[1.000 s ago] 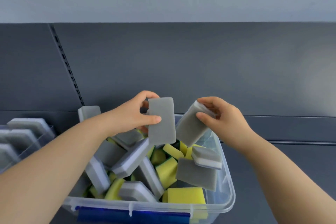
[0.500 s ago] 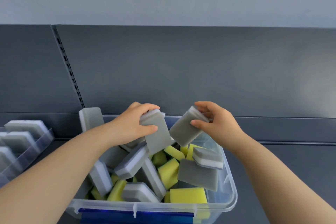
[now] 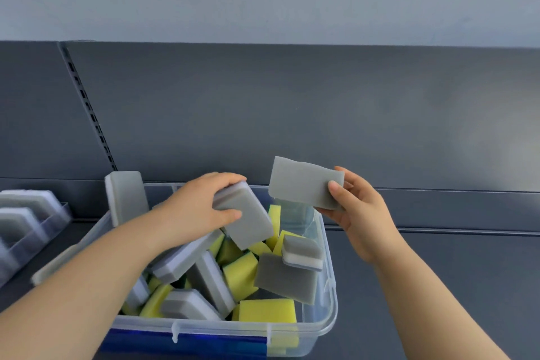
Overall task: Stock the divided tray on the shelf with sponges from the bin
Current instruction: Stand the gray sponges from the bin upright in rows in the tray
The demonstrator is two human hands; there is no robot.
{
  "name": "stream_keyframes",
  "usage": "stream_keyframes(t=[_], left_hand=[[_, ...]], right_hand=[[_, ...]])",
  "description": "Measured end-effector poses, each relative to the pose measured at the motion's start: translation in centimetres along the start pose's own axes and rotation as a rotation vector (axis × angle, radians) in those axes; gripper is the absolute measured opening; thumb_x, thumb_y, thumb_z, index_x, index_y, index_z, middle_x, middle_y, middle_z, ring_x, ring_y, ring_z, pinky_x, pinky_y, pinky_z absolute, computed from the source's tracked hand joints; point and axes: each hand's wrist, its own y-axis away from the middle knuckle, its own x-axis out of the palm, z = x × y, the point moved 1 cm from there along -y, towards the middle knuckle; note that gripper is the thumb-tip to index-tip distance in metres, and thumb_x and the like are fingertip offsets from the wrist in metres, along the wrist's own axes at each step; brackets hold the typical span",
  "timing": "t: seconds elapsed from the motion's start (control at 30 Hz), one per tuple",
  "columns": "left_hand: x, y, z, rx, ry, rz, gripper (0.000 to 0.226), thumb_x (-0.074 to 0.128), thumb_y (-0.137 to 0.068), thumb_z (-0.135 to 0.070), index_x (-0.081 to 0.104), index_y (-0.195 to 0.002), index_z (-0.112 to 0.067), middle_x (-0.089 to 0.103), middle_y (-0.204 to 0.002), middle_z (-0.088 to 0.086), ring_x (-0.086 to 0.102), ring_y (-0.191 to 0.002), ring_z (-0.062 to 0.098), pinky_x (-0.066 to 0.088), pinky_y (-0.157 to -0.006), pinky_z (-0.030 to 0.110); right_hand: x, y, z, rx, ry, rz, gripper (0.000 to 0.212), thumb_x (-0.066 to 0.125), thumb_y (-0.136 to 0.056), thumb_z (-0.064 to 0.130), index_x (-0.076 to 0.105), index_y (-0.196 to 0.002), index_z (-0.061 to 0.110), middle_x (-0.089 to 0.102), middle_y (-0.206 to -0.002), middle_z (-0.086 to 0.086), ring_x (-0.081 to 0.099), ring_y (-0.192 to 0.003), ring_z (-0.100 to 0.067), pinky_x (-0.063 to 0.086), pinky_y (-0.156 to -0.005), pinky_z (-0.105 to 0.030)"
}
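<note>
While the clear bin [image 3: 327,295] sits near the person, heaped with grey and yellow sponges, each hand has one in its grip. The left hand [image 3: 198,210] closes over a grey-and-white sponge [image 3: 248,219] low over the pile, thumb below and fingers across its top edge. The right hand [image 3: 359,213] pinches a plain grey sponge [image 3: 301,181] by its right end, lifted clear above the bin's far right corner. Such foam looks light and soft; it should give under the fingers without slipping, so a gentle pinch across the short sides ought to do. The divided tray [image 3: 49,228] waits at far left, already holding upright grey sponges.
</note>
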Motion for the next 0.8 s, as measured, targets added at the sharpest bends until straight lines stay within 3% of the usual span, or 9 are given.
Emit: stream_keyframes(t=[0.2, 0.37, 0.47, 0.57, 0.67, 0.8], left_hand=[[2.2, 2.0, -2.3, -0.051, -0.054, -0.220, 0.057, 0.068, -0.081, -0.028, 0.043, -0.131, -0.040, 0.045, -0.120, -0.024, 0.041, -0.105, -0.004, 0.034, -0.081, 0.014], [2.9, 4.9, -2.8, -0.121, -0.186, -0.330, 0.056, 0.066, -0.082, -0.026, 0.044, -0.131, -0.039, 0.048, -0.120, -0.019, 0.044, -0.106, 0.003, 0.040, -0.085, 0.026], [1.5, 6.9, -2.6, -0.153, -0.243, -0.402, 0.057, 0.065, -0.081, -0.030, 0.042, -0.131, -0.043, 0.044, -0.116, -0.024, 0.037, -0.102, -0.005, 0.037, -0.082, 0.024], [-0.8, 9.3, -2.3, -0.166, -0.293, -0.468, 0.057, 0.066, -0.079, -0.030, 0.044, -0.130, -0.043, 0.044, -0.114, -0.024, 0.037, -0.102, -0.005, 0.036, -0.081, 0.025], [-3.2, 12.0, -1.6, -0.156, -0.325, -0.503, 0.056, 0.067, -0.078, -0.027, 0.046, -0.129, -0.041, 0.045, -0.115, -0.023, 0.036, -0.102, -0.006, 0.035, -0.078, 0.020], [-6.4, 16.8, 0.2, -0.148, -0.395, -0.551, 0.057, 0.069, -0.078, -0.023, 0.048, -0.130, -0.036, 0.042, -0.111, -0.022, 0.039, -0.101, 0.001, 0.034, -0.074, 0.022]], right_hand=[[-1.3, 0.8, -2.0, 0.037, -0.035, 0.004, 0.034, 0.060, -0.086, 0.013, 0.055, -0.119, 0.022, 0.067, -0.107, -0.002, 0.065, -0.099, -0.018, 0.055, -0.077, -0.033], [-0.5, 0.8, -2.5, -0.021, 0.163, 0.032, 0.036, 0.063, -0.085, 0.012, 0.055, -0.118, 0.024, 0.066, -0.108, 0.008, 0.064, -0.094, -0.005, 0.054, -0.078, -0.025], [0.9, 0.9, -1.9, -0.064, 0.324, 0.079, 0.038, 0.064, -0.084, 0.016, 0.055, -0.119, 0.025, 0.065, -0.109, 0.012, 0.062, -0.096, -0.004, 0.050, -0.078, -0.020], [3.4, 1.7, -1.1, -0.140, 0.442, 0.138, 0.038, 0.066, -0.083, 0.019, 0.055, -0.118, 0.031, 0.061, -0.108, 0.017, 0.059, -0.096, 0.000, 0.049, -0.078, -0.019], [7.6, 3.4, -0.2, -0.278, 0.574, 0.245, 0.040, 0.066, -0.081, 0.021, 0.051, -0.109, 0.045, 0.057, -0.105, 0.025, 0.053, -0.094, 0.011, 0.046, -0.071, -0.007], [14.2, 6.7, 0.5, -0.464, 0.761, 0.324, 0.045, 0.067, -0.080, 0.025, 0.048, -0.115, 0.046, 0.047, -0.105, 0.033, 0.053, -0.098, 0.002, 0.043, -0.085, -0.018]])
